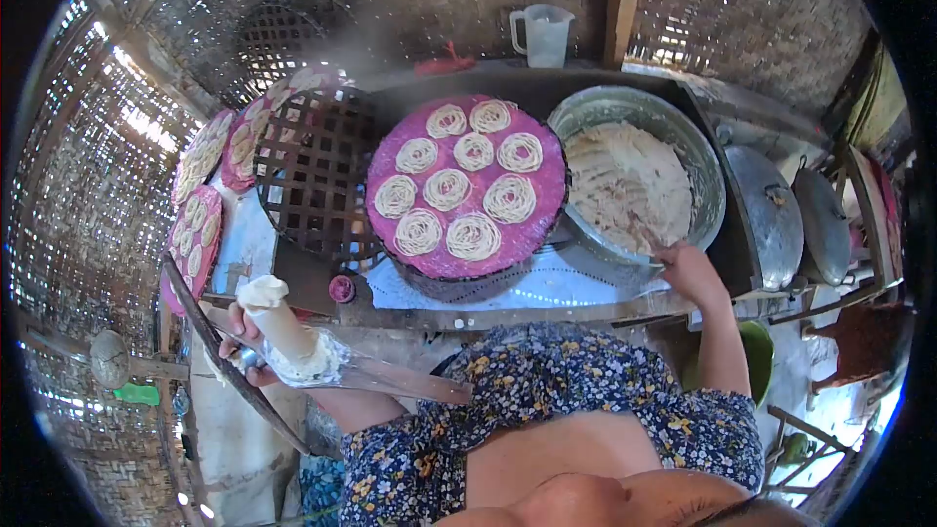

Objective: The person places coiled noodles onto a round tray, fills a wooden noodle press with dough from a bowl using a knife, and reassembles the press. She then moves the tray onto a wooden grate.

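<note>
Head-worn view, looking forward and down over the near worktop

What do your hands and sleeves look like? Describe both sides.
The left hand and right hand are gloveless; the right wrist shows no watch. The left sleeve and right sleeve are short and navy, printed with white and yellow flowers.

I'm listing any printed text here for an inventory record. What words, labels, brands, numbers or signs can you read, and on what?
None can be read.
Translucent plastic pitcher with a handle: too small to tell whether it is marked.
Green plastic bottle lying at the left: too small and blurred to tell.
Round pink tray of pale noodle coils and large round metal basin of dough: no lettering visible.
</note>
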Demonstrator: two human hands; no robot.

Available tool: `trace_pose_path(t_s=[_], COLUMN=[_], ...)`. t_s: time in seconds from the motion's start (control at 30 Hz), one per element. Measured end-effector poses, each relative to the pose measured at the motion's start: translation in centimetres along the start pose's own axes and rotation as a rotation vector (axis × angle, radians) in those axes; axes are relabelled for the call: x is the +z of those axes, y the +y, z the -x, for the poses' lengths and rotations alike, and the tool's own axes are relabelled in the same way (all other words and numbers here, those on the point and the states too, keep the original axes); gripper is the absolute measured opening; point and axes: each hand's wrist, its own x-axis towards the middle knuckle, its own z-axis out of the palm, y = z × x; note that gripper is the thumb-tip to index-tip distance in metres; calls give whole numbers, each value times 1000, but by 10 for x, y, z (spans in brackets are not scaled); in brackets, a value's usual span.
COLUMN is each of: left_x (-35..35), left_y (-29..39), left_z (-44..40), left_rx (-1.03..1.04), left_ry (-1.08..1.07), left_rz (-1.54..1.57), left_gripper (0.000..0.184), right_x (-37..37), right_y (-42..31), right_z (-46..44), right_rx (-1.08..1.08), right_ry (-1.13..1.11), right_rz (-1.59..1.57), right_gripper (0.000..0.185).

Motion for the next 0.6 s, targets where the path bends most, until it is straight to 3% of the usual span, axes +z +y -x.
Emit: trace_pose_path(t_s=[0.17,0.33,0.4,0.5,0.6], left_x=[18,21,21,24,19], left_y=[-38,-64,-69,-67,-50], left_z=[-3,2,3,5,7], left_rx=[-51,-89,-91,-65,-52], left_ry=[-4,13,22,43,91], left_rz=[20,50,46,21,-89], left_gripper=[43,43,43,43,44], right_x=[-22,-9,14,-4,-48], right_y=[30,51,65,59,67], right_z=[-19,-71,-90,-87,-77], right_rx=[101,271,107,53,14], right_ry=[129,115,176,53,121], right_rz=[270,401,455,400,445], right_gripper=[31,12,13,11,10])
